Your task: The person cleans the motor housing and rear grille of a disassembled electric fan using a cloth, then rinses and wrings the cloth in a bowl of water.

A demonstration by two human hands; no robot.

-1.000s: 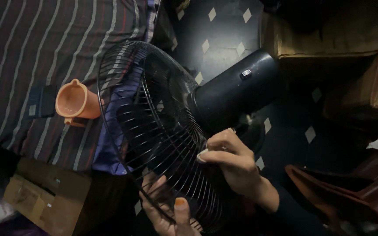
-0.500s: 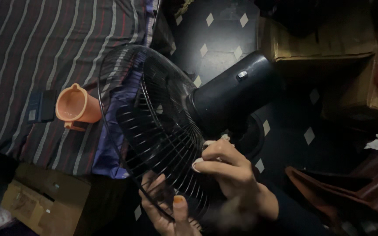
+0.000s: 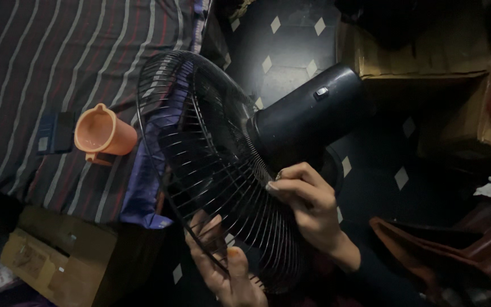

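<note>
A black wire fan guard (image 3: pixel 211 165) fills the middle of the frame, fixed to a dark motor housing (image 3: pixel 308 119). The left hand (image 3: pixel 223 267) grips its lower rim; the right hand (image 3: pixel 308 204) pinches the wires near the hub. An orange cup (image 3: pixel 103 133) lies on the striped bed (image 3: pixel 58 68) at left.

- We see a flattened brown cardboard box (image 3: pixel 58 258) at lower left, below the striped cloth.
- We see larger tan cardboard boxes (image 3: pixel 421 51) at upper right, behind the fan's motor.
- We see a small dark, flat rectangular packet with a pale label (image 3: pixel 54 132) lying on the cloth beside the orange cup.
</note>
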